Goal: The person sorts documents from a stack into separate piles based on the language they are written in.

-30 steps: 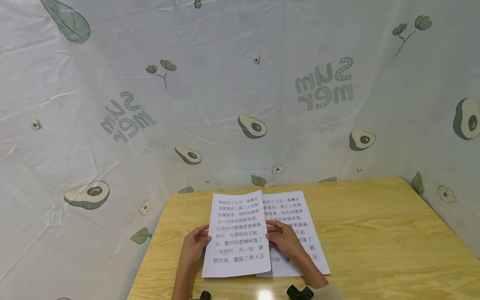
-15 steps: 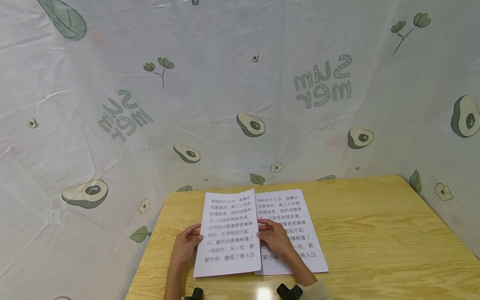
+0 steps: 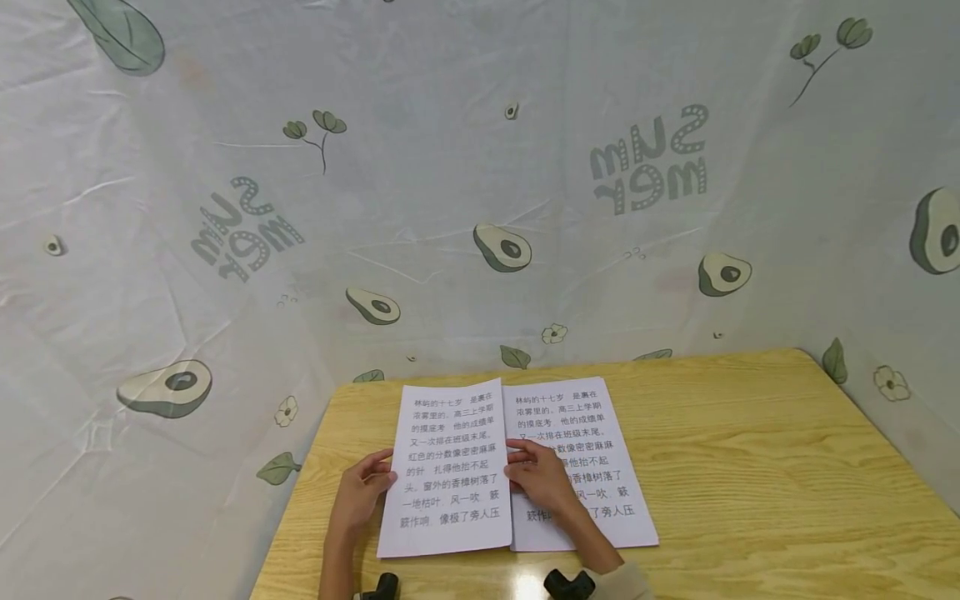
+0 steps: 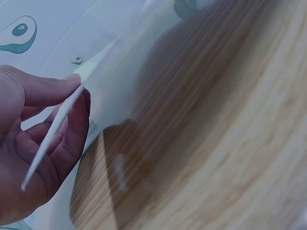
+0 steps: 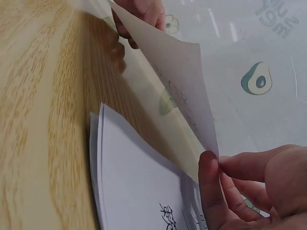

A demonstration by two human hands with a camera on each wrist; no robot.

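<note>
A printed sheet of paper point(image 3: 450, 467) is held up off the table between both hands. My left hand point(image 3: 361, 493) pinches its left edge between thumb and fingers, and the left wrist view shows the sheet edge-on in that grip. On the opposite side my right hand point(image 3: 542, 477) pinches the right edge; in the right wrist view the thumb and fingers point(image 5: 213, 187) close on it. Just right of the sheet lies a stack of printed pages point(image 3: 585, 533), partly covered by my right hand and forearm. Its pages show slightly separated edges in the right wrist view.
The wooden table point(image 3: 757, 467) extends to the right of the stack and a little to the left of my left hand. Behind it hangs a pale curtain point(image 3: 420, 200) printed with avocados, leaves and lettering.
Both hands have carried the sheet leftward, off most of the stack, so more of the stack's top page shows. The stack itself stays in place.
</note>
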